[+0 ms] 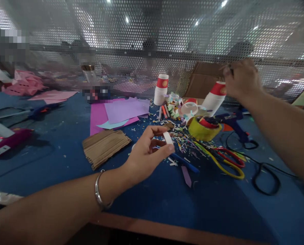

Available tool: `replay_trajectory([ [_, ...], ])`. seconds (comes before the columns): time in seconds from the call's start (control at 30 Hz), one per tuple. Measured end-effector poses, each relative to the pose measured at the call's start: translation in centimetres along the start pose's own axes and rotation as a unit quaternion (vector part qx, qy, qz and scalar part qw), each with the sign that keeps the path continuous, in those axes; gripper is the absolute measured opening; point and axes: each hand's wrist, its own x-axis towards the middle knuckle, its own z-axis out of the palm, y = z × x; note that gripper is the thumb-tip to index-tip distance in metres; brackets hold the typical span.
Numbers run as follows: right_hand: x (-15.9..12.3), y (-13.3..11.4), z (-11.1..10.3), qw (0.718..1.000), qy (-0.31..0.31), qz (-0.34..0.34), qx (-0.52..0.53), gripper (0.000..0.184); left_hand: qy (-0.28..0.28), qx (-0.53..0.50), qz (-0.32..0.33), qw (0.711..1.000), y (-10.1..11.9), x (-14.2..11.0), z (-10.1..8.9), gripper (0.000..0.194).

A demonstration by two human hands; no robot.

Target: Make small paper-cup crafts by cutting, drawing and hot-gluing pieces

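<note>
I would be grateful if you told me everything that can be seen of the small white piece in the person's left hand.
The small white piece is a short, plain strip, slightly curved, that looks like paper or thin card; no print shows on it. The left hand pinches it, thumb at its lower end and fingertips at its upper. It tilts, top leaning left in the picture, above the blue table. Any part hidden by the fingers cannot be judged.

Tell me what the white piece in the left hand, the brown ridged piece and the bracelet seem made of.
White piece: probably paper or thin card, matte, from its plain, glare-free face; plastic is possible. Brown ridged piece: corrugated cardboard, matte, from its parallel ridges and ragged edges. Bracelet: likely metal, polished, from its silvery bright highlights.
</note>
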Motion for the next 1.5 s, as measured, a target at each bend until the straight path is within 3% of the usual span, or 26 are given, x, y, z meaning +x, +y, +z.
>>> replay_trajectory([
  [0.1, -3.9, -2.6, -2.8, 0.989, -0.037, -0.027, 0.139, 0.043, -0.009, -0.011, 0.008, 1.000, 0.1, 0.0, -0.1, 0.046],
  [0.23, -10.5, -5.4, -5.1, 0.954, -0.147, -0.088, 0.245, 0.030, -0.037, -0.061, 0.016, 0.997, 0.1, 0.0, -0.1, 0.040],
  [0.37, -14.6, -6.3, -5.1, 0.913, -0.267, -0.118, 0.285, 0.023, -0.056, -0.142, -0.012, 0.988, 0.2, 0.2, -0.1, 0.035],
  [0.53, -16.3, -6.4, -4.4, 0.897, -0.328, -0.086, 0.282, 0.020, -0.065, -0.175, -0.027, 0.982, 0.6, 0.4, 0.0, 0.034],
  [0.73, -17.2, -6.8, -4.9, 0.868, -0.281, -0.069, 0.404, 0.038, -0.016, -0.168, -0.020, 0.985, 0.9, 0.2, 0.1, 0.025],
  [0.83, -17.5, -7.4, -5.4, 0.853, -0.264, -0.056, 0.447, 0.041, -0.002, -0.118, 0.009, 0.993, 0.8, -0.1, 0.3, 0.027],
  [1.0, -18.1, -8.6, -5.7, 0.812, -0.274, -0.053, 0.513, 0.032, -0.059, -0.035, 0.117, 0.991, 0.6, -0.8, 1.0, 0.034],
  [1.1, -18.4, -8.8, -5.8, 0.799, -0.264, -0.060, 0.538, 0.024, -0.083, -0.024, 0.136, 0.987, 0.6, -1.2, 1.1, 0.036],
  [1.2, -18.6, -8.8, -5.8, 0.814, -0.249, -0.064, 0.521, 0.020, -0.075, -0.037, 0.085, 0.993, 0.7, -1.2, 1.1, 0.040],
  [1.37, -18.6, -8.7, -5.7, 0.835, -0.232, -0.092, 0.491, 0.010, -0.116, -0.105, -0.110, 0.982, 0.7, -1.0, 1.2, 0.030],
  [1.5, -18.6, -8.6, -5.6, 0.838, -0.234, -0.093, 0.484, 0.011, -0.136, -0.163, -0.145, 0.966, 0.8, -0.7, 1.2, 0.030],
])
